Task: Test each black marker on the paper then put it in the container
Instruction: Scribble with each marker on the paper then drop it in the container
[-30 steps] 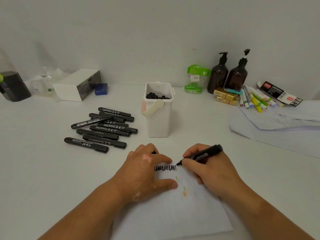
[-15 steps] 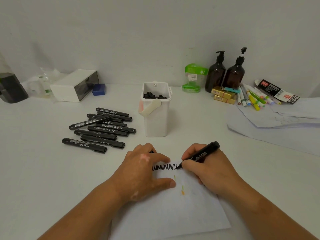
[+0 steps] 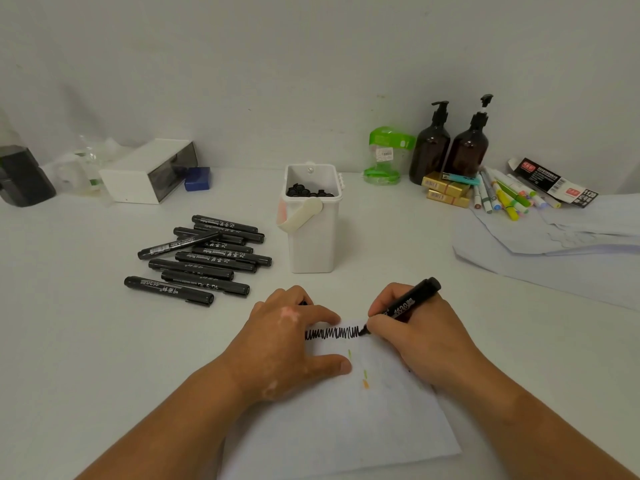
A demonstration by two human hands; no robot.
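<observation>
My right hand (image 3: 422,337) grips an uncapped black marker (image 3: 412,301), its tip touching the white paper (image 3: 346,427) at the right end of a black zigzag scribble (image 3: 332,333). My left hand (image 3: 287,341) rests on the paper's left part with index finger and thumb flat. A small black piece, apparently the marker cap (image 3: 304,302), shows between its curled far fingers. Behind the hands stands the white container (image 3: 311,244) with black marker ends inside. To its left lies a pile of several capped black markers (image 3: 204,261).
At the back right are two brown pump bottles (image 3: 450,147), a green-lidded jar (image 3: 386,155), gold boxes (image 3: 446,190) and coloured pens (image 3: 505,195). Loose white sheets (image 3: 554,247) cover the right side. A white box (image 3: 149,171) and a dark object (image 3: 20,174) stand at the back left.
The black scribble has grown longer toward the right as my right hand moved the marker tip along. My left hand stays on the paper.
</observation>
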